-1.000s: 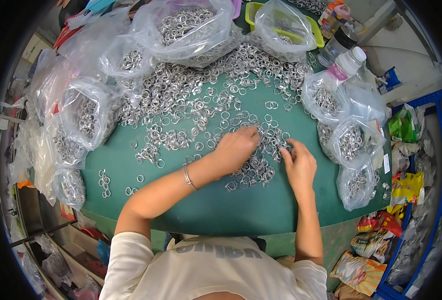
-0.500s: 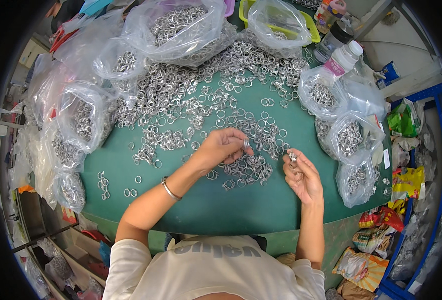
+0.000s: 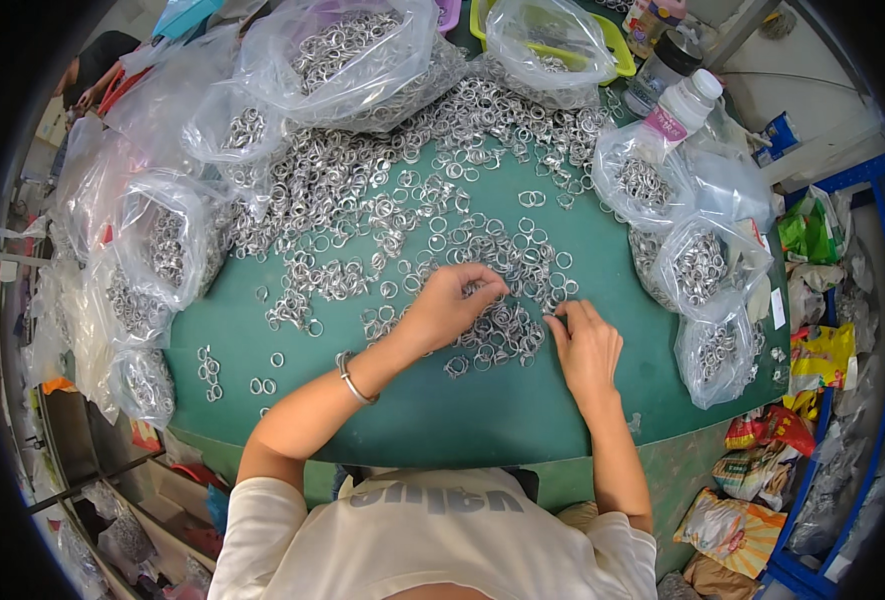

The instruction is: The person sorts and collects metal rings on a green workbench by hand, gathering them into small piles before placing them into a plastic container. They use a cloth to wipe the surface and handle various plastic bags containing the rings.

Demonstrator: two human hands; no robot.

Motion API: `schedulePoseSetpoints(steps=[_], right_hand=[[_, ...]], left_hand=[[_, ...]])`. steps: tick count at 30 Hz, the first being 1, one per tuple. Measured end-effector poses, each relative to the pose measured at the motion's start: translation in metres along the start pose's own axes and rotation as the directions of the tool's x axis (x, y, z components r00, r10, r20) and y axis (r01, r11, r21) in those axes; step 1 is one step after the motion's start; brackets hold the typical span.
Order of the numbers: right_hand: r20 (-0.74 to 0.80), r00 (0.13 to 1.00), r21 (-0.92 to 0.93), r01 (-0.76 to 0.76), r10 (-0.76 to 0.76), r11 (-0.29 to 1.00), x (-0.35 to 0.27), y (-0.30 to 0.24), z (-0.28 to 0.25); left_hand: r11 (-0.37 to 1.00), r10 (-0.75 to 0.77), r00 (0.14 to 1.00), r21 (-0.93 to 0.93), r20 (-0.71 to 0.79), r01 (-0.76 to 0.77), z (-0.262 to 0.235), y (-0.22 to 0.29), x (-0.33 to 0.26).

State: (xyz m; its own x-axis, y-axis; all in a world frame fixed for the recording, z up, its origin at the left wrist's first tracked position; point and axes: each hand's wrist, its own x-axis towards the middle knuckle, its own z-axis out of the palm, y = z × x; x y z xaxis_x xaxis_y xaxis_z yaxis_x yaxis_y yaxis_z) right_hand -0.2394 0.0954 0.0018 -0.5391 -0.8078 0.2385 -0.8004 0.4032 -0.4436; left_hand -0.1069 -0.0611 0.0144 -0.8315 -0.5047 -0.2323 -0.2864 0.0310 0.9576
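Observation:
A loose pile of silver-coloured metal rings (image 3: 502, 335) lies on the green tabletop (image 3: 442, 420) before me. My left hand (image 3: 454, 305), its wrist wearing a metal bangle (image 3: 354, 378), is over the pile's left side with the fingers bent together. What its fingertips pinch is hidden. At the pile's right edge, my right hand (image 3: 589, 350) is turned palm down, its fingers curled and the thumb and forefinger close together by the rings. Its palm is out of sight, so I cannot make out what it holds.
A broad heap of rings (image 3: 342, 180) spreads across the far side. Clear plastic bags of rings stand at left (image 3: 167, 245) and right (image 3: 700, 270). A yellow-green basket (image 3: 617, 50) and a white bottle (image 3: 687, 105) stand at the back. A few rings (image 3: 262, 385) lie apart at left.
My right hand has turned from palm up, with rings showing in its fingers, to palm down at the pile's edge. The ring seen in my left fingertips no longer shows.

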Motion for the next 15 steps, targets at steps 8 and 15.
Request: schedulePoseSetpoints(steps=[8, 15], right_hand=[[0.093, 0.967, -0.109, -0.228, 0.238, 0.968, 0.001, 0.017, -0.023], [-0.080, 0.990, 0.122, -0.107, 0.117, 0.987, 0.046, 0.002, 0.002]], left_hand=[[0.809, 0.465, 0.878, 0.457, -0.112, -0.371, 0.006, -0.018, 0.004], [0.642, 0.473, 0.880, 0.698, -0.034, -0.317, 0.023, 0.004, 0.024]])
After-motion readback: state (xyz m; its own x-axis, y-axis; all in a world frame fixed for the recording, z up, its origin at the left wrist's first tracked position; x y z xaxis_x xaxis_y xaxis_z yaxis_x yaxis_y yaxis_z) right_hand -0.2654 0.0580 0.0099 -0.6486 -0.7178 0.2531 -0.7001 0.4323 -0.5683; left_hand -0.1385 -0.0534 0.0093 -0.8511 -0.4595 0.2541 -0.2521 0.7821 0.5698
